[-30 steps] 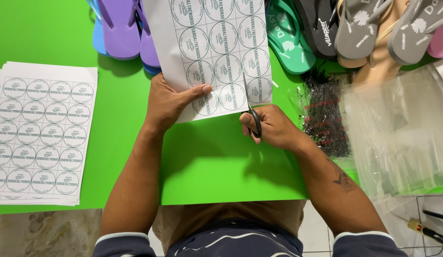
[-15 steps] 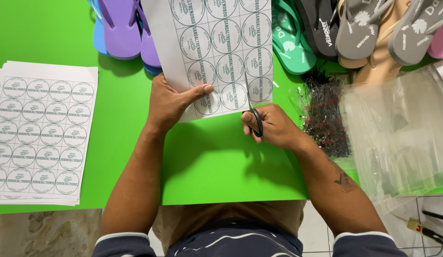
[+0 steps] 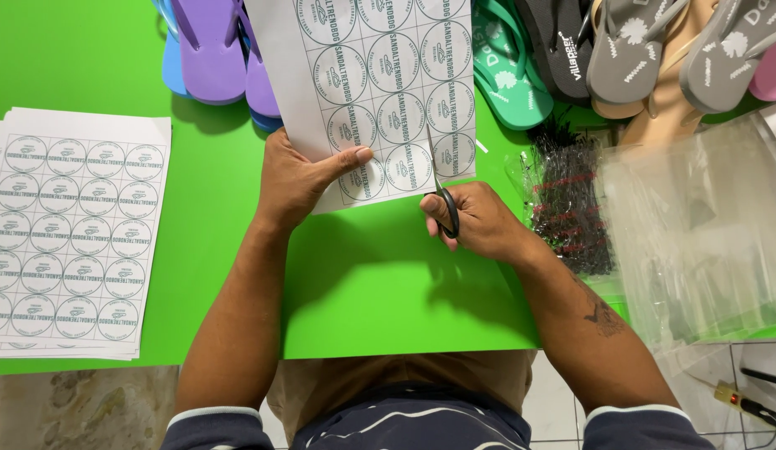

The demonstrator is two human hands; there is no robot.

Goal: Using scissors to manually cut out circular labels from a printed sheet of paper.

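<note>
I see clear plastic bags [image 3: 705, 225] piled right, contents unclear. My left hand [image 3: 298, 179] pinches the sticker sheet [image 3: 380, 92]; right hand [image 3: 480, 221] fingers clenched through the scissors [image 3: 442, 196].

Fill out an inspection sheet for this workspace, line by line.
Surface: green table, its near edge over a tiled floor.
Job's things: sheet of round labels held up and partly cut along a column; scissors with blades in the sheet.
Clutter: stack of label sheets at left; purple flip-flops, green flip-flop, grey flip-flops along the far edge; clear plastic bags; bundle of black fasteners.
Grippers: left hand pinches the sheet's lower edge; right hand works the scissors.
Cables: a dark cord near a small tool on the floor.
Surroundings: nothing seen.
</note>
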